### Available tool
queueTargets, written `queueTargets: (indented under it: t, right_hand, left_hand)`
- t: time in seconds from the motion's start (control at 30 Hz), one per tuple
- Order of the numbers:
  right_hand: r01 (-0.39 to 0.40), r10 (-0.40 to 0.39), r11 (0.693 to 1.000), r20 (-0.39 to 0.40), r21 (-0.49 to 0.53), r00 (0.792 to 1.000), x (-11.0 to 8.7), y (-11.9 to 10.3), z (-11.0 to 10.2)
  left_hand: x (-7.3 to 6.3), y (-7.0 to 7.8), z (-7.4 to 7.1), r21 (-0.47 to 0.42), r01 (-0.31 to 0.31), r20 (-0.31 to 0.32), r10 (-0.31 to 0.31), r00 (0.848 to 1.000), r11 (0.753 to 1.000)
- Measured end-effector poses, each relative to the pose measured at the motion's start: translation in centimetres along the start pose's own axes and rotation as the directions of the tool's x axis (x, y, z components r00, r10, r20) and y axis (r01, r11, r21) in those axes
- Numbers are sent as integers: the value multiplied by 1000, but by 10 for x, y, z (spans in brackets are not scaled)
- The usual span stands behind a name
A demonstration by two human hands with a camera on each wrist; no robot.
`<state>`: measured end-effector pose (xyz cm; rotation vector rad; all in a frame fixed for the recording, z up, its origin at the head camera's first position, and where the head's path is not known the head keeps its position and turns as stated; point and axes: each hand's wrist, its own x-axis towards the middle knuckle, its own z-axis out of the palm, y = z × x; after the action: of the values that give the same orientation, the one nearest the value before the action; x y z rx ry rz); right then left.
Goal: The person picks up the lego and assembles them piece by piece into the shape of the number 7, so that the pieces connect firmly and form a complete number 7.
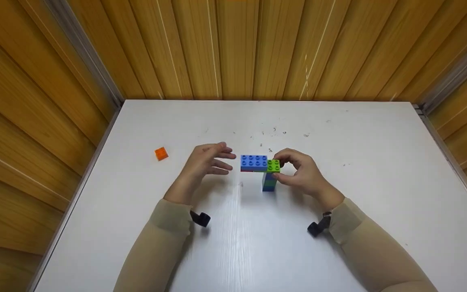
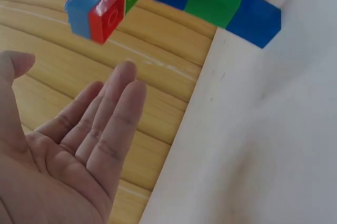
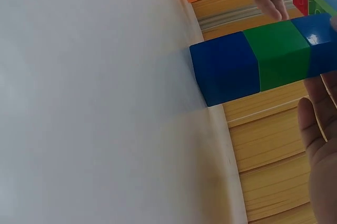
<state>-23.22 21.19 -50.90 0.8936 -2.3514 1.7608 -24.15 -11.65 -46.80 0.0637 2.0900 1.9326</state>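
A tower of dark blue and green toy building bricks (image 3: pixel 276 55) stands upright on the table. At its top a light blue brick (image 1: pixel 253 161) juts out to the left, beside a lime green brick (image 1: pixel 273 165). Under the overhang sit a red brick (image 2: pixel 108 16) and a green one. My right hand (image 1: pixel 304 172) pinches the tower's top at the lime green brick, thumb in front and index finger behind. To the left of the overhang, my left hand (image 1: pixel 207 160) holds nothing, its fingers extended and apart from the bricks.
An orange brick (image 1: pixel 161 153) lies alone on the white table (image 1: pixel 225 251), left of my left hand. Yellow wood-look panels (image 1: pixel 233 48) wall in the table's back and sides. Small dark marks (image 1: pixel 274 129) dot the tabletop behind the tower.
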Motion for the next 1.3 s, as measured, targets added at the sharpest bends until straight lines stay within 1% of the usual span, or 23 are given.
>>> queueTargets:
  t: [0.1,0.23,0.3,0.4,0.53,0.6,0.67,0.73,0.83,0.97,1.03,1.1,1.2,1.3]
  right_hand:
    - [-6,6,1000,-5,16,1000,1,-1,0]
    - [-13,13,1000,3,19,1000,2,-1,1]
    - [-18,18,1000,7,18,1000,3,-1,1]
    - [-17,17,1000,9,15,1000,4,-1,1]
    - [-20,19,1000,14,6,1000,4,-1,1]
    - [-25,25,1000,16,5,1000,4,-1,1]
    - [-31,31,999,15,10,999,3,-1,1]
    - [-33,33,999,12,13,999,2,-1,0]
    - [-35,34,999,9,15,999,2,-1,0]
    - [-26,26,999,4,28,1000,1,-1,-1]
    - [-19,19,999,1,38,1000,0,-1,-1]
    - [-11,11,999,0,40,1000,0,0,-1]
    - [-22,22,999,4,28,1000,0,1,0]
    - [-40,40,999,7,19,999,0,0,0]
  left_hand:
    - [-1,-5,-22,-8,1,-97,-2,995,1000]
    - [-6,-10,-55,-15,-5,-206,1,978,1000]
    - [-8,-10,-73,7,-10,-259,12,966,1000]
    - [-11,-10,-100,58,3,-342,17,940,998]
    - [-15,-10,-133,94,76,-414,-31,910,993]
    - [-16,-13,-147,96,113,-432,-61,900,989]
    - [-16,-19,-158,101,151,-440,-92,893,983]
    - [-15,-25,-167,110,181,-443,-114,889,977]
    - [-13,-34,-174,132,221,-431,-145,891,966]
    - [-8,-42,-176,160,248,-398,-168,902,955]
    - [-6,-45,-175,146,257,-389,-183,903,955]
    - [-4,-47,-174,131,267,-386,-199,901,955]
    - [-1,-50,-174,95,299,-392,-240,888,950]
    - [0,-52,-175,80,317,-391,-263,882,945]
